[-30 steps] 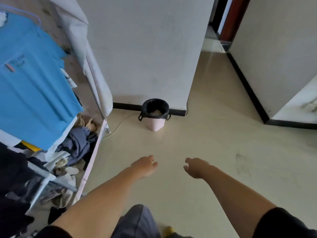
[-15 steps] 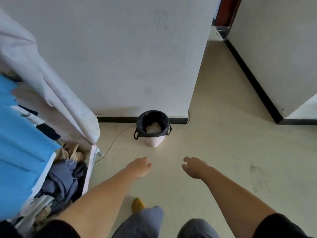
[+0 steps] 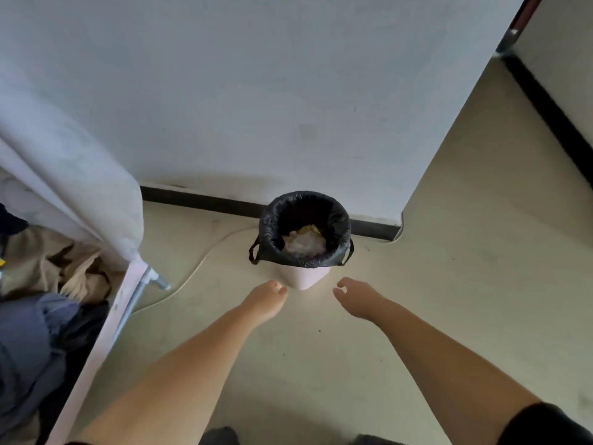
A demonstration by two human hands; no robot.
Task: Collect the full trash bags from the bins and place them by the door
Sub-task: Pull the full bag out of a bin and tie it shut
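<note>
— Where is the bag, then?

— The black trash bag (image 3: 337,220) lines a small pink bin (image 3: 303,277) that stands on the pale floor (image 3: 449,284), against the dark baseboard (image 3: 199,200) of the far grey wall (image 3: 256,91). Its rim is folded down over the bin's lip, with a loop handle hanging at the left and another at the right. Crumpled white and yellowish waste (image 3: 303,240) lies inside.

— And the person's hands?

— Both reach toward the bin from the near side and hold nothing. The left hand (image 3: 268,298) hovers just near-left of the bin's base, fingers loosely curled; whether it touches the bin cannot be told. The right hand (image 3: 356,298) is near-right of the base, apart from it, fingers relaxed and slightly spread.

— Anything else around?

— A pale cord (image 3: 192,277) trails over the floor to the left of the bin. Further left stands a fabric-covered rack (image 3: 64,162) with heaped clothes (image 3: 48,284) at its foot — beige, blue and dark pieces.
</note>
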